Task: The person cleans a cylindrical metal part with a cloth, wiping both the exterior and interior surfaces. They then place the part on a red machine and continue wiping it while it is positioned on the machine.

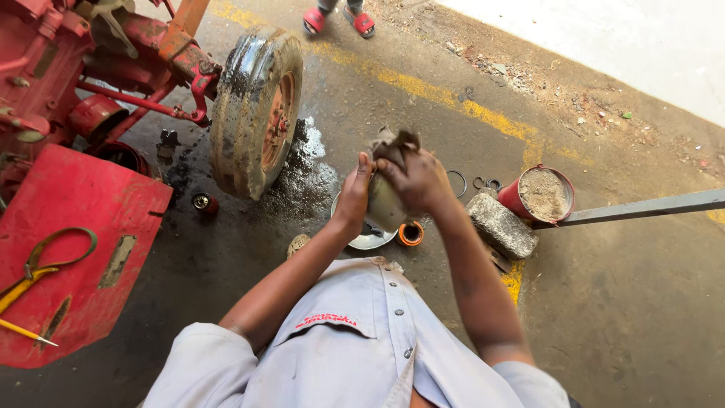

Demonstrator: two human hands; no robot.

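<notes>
Centre of the frame, both hands are up off the ground and working together. The left hand [353, 198] is wrapped around the side of a dull metal cylinder [385, 205], fingers closed on it, holding it upright above a shallow metal dish [370, 239] on the floor. The right hand [419, 180] sits on top of the cylinder, clenched around a dirty grey rag [396, 145] that bunches up above the knuckles and presses onto the part's upper end. Just right of the dish lies a small orange ring [411, 233], touching the dish's edge or very near it. Further right, a rough stone block [501, 225] rests on the concrete, and beside it stands a red can [541, 195] filled with sandy grit, with a grey metal bar [642, 207] running off to the right edge. Thin wire rings [458, 183] lie between the hands and the can. At upper left, a muddy tractor wheel [257, 109] stands over a dark oil patch, and a red panel [75, 249] at lower left carries yellow-handled pliers [34, 272].
</notes>
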